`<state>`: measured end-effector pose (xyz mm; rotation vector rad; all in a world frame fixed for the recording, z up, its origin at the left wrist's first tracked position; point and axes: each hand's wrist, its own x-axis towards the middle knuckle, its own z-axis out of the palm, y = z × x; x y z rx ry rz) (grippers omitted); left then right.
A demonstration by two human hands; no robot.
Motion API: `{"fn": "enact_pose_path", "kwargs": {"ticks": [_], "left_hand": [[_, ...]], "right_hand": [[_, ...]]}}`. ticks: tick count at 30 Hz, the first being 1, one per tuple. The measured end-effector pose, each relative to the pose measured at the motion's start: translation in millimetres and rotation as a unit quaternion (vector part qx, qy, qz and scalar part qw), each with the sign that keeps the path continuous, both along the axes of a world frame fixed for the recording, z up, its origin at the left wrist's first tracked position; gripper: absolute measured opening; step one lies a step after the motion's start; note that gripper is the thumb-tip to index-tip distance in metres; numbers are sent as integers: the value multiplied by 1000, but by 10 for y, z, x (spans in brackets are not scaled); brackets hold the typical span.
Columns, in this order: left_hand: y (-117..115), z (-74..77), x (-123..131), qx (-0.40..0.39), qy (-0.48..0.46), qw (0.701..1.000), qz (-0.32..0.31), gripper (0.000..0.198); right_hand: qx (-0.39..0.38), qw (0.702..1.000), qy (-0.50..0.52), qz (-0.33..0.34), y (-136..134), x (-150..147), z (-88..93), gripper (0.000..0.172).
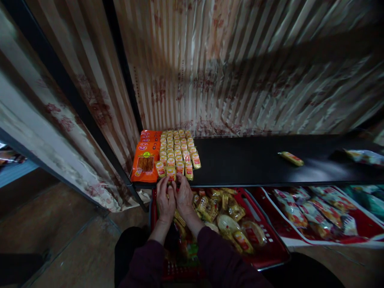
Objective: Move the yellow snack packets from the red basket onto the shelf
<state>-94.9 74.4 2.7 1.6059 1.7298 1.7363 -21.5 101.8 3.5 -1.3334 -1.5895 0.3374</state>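
The left hand [166,202] and right hand [183,198] sit side by side, fingers bent, at the near edge of the black shelf [237,160]; I cannot tell whether either is clamped on anything, since the knuckles hide the grip. Just beyond the fingertips stands a small yellow pack [171,172], in the front line of a block of similar packs [178,147] running away from the hands. Orange packets [145,162] lie just left of that block, and a red basket [271,244] of wrapped food is below and to the right. To do this well, I would press lightly from both sides (the wrappers look slippery) and square the pack to its column without nudging its neighbours or letting it overhang the edge.
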Motion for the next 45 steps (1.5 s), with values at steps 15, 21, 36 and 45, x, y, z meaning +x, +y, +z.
{"fn": "enact_pose_path", "kwargs": {"ticks": [15,21,36,45], "left_hand": [[161,-139,-60,-5,63,998,0,40],[189,-153,-65,-3,65,998,-4,42],[289,-174,-68,3,127,992,6,41],[305,-198,-69,3,145,989,5,41]], "right_hand": [[-25,999,9,30,107,0,-63,33],[-9,997,-64,32,113,14,-46,32],[13,993,-106,44,160,69,-147,41],[11,989,-137,49,184,92,-218,47]]}}
